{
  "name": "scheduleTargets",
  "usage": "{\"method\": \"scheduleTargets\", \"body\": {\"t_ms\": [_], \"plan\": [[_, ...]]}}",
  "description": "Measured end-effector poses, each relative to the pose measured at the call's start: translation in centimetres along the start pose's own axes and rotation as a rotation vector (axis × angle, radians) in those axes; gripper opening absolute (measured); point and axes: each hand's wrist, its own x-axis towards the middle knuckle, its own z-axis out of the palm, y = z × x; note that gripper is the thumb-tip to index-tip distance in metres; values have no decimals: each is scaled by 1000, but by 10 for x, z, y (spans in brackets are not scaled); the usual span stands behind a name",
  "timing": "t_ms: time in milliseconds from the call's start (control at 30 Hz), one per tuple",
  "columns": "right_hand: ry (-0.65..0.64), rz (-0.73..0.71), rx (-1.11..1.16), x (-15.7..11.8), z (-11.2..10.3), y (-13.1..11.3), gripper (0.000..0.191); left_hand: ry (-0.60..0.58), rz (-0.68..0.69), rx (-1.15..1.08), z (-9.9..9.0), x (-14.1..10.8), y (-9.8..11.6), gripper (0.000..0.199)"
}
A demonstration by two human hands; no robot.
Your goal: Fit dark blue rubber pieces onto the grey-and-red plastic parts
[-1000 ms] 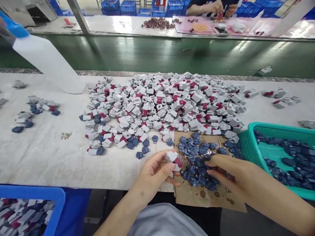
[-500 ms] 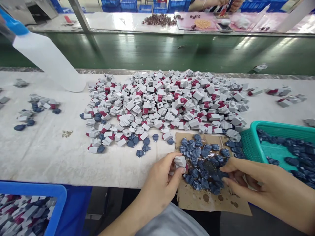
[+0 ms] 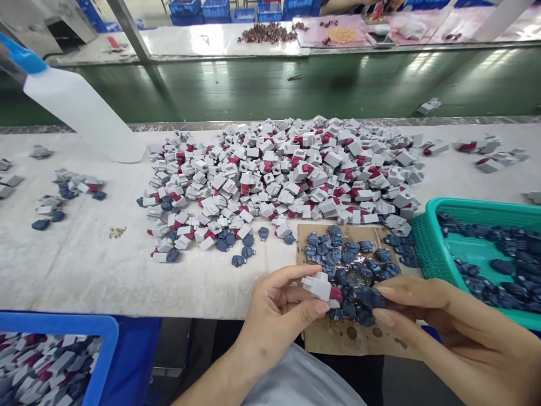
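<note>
Pinching one grey-red part in my left hand, right hand pinching a blue fist piece against it. Big unassembled pile beyond the cardboard; I judge most work is left.

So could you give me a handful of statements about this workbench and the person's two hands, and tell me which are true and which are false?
1. The left hand pinches a small grey plastic block with a dark red end. True.
2. The right hand holds a small dark blue moulded plastic piece at its fingertips. True.
3. The green mesh plastic basket holds grey blocks. False: it holds dark blue pieces.
4. The brown cardboard sheet lies under a heap of dark blue pieces. True.
5. The blue plastic crate stands at the far right. False: it is at the lower left.
</note>
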Motion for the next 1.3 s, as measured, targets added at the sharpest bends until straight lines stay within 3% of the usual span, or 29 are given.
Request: {"method": "scheduleTargets", "body": {"t_ms": [167, 333, 567, 700, 867, 967, 1067, 1167, 1300], "plan": [[34, -51, 82, 6, 6, -13, 11, 38, -77, -175, 11, 0, 6, 47], [54, -64, 124, 11, 7, -19, 11, 5, -66, -168, 10, -1, 6, 46], [157, 145, 259, 8, 6, -19, 17, -52, 81, 113, 1, 0, 4, 46], [159, 141, 293, 9, 9, -18, 15, -103, 32, 84, 1, 2, 6, 56], [167, 135, 300, 12, 12, -20, 15, -52, 140, 302, -1, 1, 7, 32], [150, 80, 143, 15, 8, -10, 15, -13, 189, 449, -7, 0, 10, 29], [27, -22, -100, 18, 2, 11, 10, 87, 209, 489, -12, 1, 15, 40], [-176, -81, -130, 20, -2, 25, 4, 242, 175, 428, -10, 1, 21, 46], [-425, -20, -227, 28, -3, 14, 15, 363, 142, 401, -7, -2, 21, 43]]}}
